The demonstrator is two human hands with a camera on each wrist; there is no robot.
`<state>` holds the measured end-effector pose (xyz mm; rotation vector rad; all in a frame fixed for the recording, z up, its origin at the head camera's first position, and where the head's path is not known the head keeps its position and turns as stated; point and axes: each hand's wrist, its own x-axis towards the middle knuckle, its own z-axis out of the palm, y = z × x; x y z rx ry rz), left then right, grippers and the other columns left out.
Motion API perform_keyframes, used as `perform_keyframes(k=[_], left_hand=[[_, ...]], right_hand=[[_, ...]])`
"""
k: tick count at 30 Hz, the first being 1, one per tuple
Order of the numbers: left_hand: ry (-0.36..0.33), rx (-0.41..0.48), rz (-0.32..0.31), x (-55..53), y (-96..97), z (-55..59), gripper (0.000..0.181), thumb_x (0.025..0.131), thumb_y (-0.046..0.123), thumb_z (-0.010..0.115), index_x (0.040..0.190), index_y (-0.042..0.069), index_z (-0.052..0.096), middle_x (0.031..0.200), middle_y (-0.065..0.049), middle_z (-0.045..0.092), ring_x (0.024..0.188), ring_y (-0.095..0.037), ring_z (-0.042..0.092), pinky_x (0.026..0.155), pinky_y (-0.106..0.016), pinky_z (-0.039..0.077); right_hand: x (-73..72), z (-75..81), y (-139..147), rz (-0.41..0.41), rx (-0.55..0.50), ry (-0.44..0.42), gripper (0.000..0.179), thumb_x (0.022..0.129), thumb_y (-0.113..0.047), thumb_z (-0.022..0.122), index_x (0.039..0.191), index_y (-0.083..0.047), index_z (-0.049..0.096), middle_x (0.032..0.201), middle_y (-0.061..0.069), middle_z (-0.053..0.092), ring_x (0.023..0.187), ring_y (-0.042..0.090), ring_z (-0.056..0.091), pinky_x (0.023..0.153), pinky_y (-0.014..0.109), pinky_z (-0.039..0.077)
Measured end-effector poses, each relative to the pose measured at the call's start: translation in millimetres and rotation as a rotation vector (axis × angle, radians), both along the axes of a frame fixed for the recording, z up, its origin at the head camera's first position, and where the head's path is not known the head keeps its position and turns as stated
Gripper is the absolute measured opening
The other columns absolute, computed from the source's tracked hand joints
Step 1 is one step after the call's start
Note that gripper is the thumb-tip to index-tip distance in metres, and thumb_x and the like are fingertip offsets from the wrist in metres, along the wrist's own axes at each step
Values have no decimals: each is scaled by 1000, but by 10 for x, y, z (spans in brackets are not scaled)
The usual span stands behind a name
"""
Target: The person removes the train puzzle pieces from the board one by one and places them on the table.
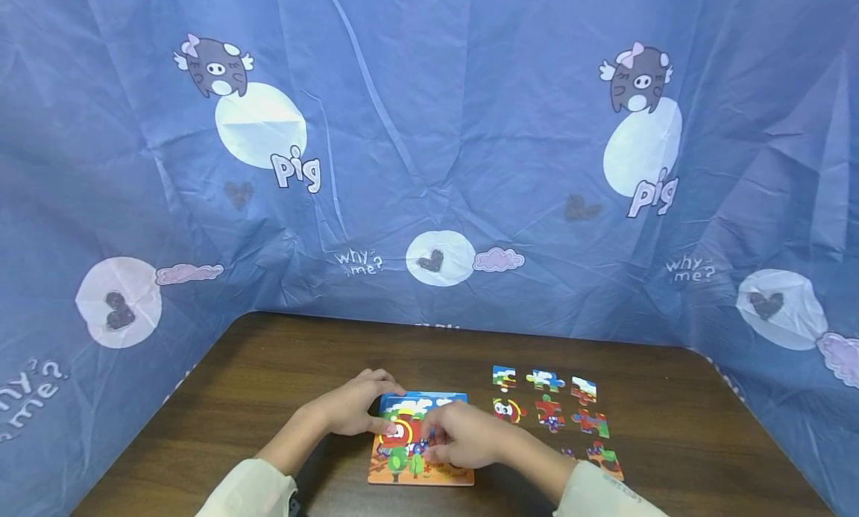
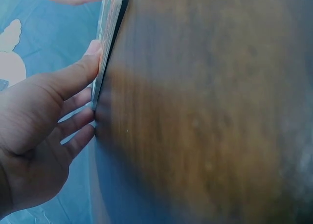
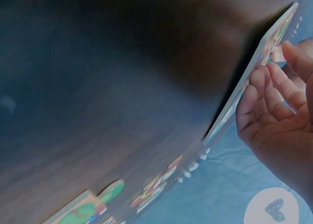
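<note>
A picture puzzle board lies on the table in front of the person, with a red vehicle face, green trees and an orange ground on it. My left hand rests at its upper left, the thumb on the picture and the fingers along the edge; the left wrist view shows the fingers fairly straight. Over the board's right half is my right hand, its bent fingers and thumb close to the picture's middle. In the right wrist view, whether those fingertips pinch a piece cannot be made out.
Several loose puzzle pieces lie in rows to the right of the board, partly behind the right forearm. The brown wooden table has a rounded far edge. A blue printed cloth hangs behind and on both sides.
</note>
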<state>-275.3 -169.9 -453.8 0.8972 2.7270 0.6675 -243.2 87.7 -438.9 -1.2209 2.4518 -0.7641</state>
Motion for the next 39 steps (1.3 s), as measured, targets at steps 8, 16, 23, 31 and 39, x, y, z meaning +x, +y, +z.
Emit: perform_keyframes(k=[8,16,23,31,39], left_hand=[[12,18,-5,-3,8,-9,52,88,32,82,133,12,65,136,-7,56,131,-32,47,108,-55,42],[33,30,-16,-1,8,-5,53,87,33,83,132,10,66,134,-9,56,130,-35,48,107,-56,42],[23,37,-13,10,9,9,53,87,31,84,132,9,65,134,-10,56,131,-37,47,108,-57,41],[24,42,-3,8,21,4,52,86,28,85,130,9,66,132,-9,57,130,-36,48,108,-56,41],[22,42,0,11,26,10,52,85,29,85,129,9,67,130,-8,57,128,-34,48,107,-56,42]], right_hand=[[33,-52,-154,-4,24,40,21,93,-24,77,107,-10,70,72,-15,55,61,-3,47,59,16,43],[84,-83,-265,-26,28,58,24,91,-30,80,104,-13,68,67,-14,53,55,-2,43,53,16,38],[104,-106,-321,-102,32,35,26,86,-29,85,98,-13,68,71,-15,55,58,-3,46,57,17,43],[123,-100,-348,-162,17,-52,28,83,-21,88,91,-14,62,72,-11,54,64,-1,48,62,17,45],[147,-110,-358,-197,-29,-106,35,79,-16,90,92,-15,57,77,-7,57,67,1,50,64,19,45]])
